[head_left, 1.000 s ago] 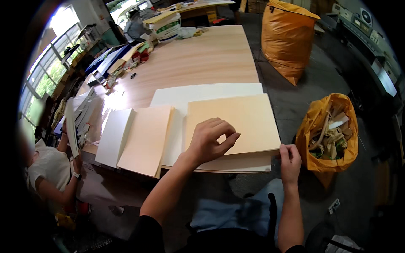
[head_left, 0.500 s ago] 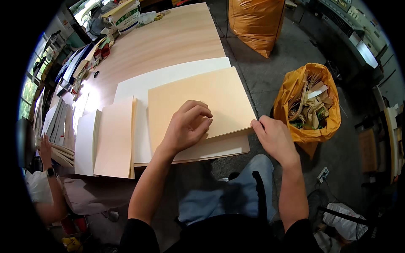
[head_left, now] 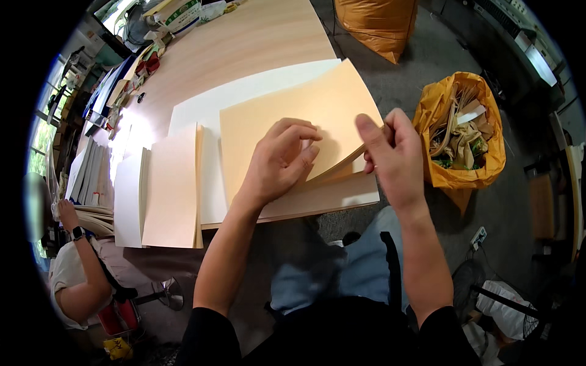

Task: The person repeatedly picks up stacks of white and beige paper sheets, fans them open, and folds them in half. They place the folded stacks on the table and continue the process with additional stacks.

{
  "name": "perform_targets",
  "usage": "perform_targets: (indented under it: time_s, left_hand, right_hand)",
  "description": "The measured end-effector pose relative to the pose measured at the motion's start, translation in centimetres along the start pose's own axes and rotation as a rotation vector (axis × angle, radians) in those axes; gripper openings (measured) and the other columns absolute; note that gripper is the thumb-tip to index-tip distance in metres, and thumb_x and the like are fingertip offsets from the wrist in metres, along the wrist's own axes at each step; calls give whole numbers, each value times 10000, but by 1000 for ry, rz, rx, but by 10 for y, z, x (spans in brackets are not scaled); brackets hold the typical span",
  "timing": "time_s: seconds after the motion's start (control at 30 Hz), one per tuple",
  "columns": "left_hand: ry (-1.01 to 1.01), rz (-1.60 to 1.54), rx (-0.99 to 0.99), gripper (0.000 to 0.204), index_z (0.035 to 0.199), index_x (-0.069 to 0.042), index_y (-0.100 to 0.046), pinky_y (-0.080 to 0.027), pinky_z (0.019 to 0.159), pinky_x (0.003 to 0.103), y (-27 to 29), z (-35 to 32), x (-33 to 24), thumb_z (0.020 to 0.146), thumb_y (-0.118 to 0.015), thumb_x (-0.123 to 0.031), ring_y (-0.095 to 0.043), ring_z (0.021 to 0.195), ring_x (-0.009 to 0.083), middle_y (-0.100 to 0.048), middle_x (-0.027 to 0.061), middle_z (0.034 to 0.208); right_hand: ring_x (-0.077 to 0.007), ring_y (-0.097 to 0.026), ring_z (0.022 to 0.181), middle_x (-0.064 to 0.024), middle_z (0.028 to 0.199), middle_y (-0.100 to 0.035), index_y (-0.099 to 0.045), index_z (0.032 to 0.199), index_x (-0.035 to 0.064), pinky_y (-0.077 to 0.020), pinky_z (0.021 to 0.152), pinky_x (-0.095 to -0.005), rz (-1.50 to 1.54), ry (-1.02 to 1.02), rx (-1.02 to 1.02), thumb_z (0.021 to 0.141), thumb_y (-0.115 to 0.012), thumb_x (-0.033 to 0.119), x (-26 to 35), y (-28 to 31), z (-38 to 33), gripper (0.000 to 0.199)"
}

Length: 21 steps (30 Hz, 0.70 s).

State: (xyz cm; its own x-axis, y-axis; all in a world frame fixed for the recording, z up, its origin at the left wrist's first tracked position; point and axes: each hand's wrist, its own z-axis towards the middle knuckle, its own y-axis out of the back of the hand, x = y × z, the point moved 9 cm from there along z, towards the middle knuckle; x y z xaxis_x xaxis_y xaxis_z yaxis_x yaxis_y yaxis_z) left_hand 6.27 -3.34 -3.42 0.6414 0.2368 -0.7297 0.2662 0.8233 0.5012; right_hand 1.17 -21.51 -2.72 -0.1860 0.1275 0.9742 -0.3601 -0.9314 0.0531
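A stack of cream paper sheets [head_left: 287, 116] lies over larger white sheets [head_left: 195, 113] on the wooden table. My right hand [head_left: 395, 152] pinches the near right corner of the cream sheets between thumb and fingers. Their right side is raised and curves up, with more cream paper showing beneath. How many sheets are in the pinch is unclear. Over the middle of the top sheet hovers or rests my left hand [head_left: 282, 155]. Its fingers are bent, with a gap between thumb and fingertips, and it holds nothing.
Left of the sheets stand a cream folded stack [head_left: 172, 189] and a white stack [head_left: 128, 198]. An orange bag of paper scraps [head_left: 461, 174] stands on the floor to the right, and a fuller orange bag [head_left: 378, 24] beyond. At the far left another person's hand [head_left: 68, 215] touches papers.
My right hand has risen, lifting and bending the right side of the cream sheets. My left hand stays over the sheet. The whole view has shifted slightly.
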Motion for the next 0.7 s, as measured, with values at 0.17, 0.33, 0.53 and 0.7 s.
perform_targets:
  time_s: [0.17,0.33,0.53,0.7]
  left_hand:
    - [-57,36,40,396,1099,-80,-689,-499,925,389,-1,1,-3,790,-815,-293,-622,1090,303,-638,118,1155]
    - [-124,36,72,647,1148,-117,-696,-488,963,404,1,2,-9,609,-918,-399,-602,1136,293,-617,107,1201]
    - [-35,-110,41,552,1122,-109,-712,-491,983,376,2,0,7,638,-926,-264,-605,1137,234,-632,85,1179]
    - [11,-169,45,522,1079,-87,-700,-485,992,365,1,0,12,641,-926,-258,-613,1124,212,-655,72,1142]
  right_hand:
    - [-88,-515,485,34,544,-489,-515,682,99,-381,446,-258,-78,-97,56,960,-600,264,-8,8,14,334]
    - [-109,-534,503,15,556,-487,-536,692,90,-390,460,-253,356,-370,115,945,-598,216,-18,-1,13,290]
    - [-105,-546,508,13,565,-502,-551,717,89,-411,463,-245,347,-346,125,934,-608,227,-14,-3,15,263]
    - [-97,-551,504,17,566,-509,-569,727,85,-414,459,-234,308,-318,148,931,-610,237,-10,-5,17,257]
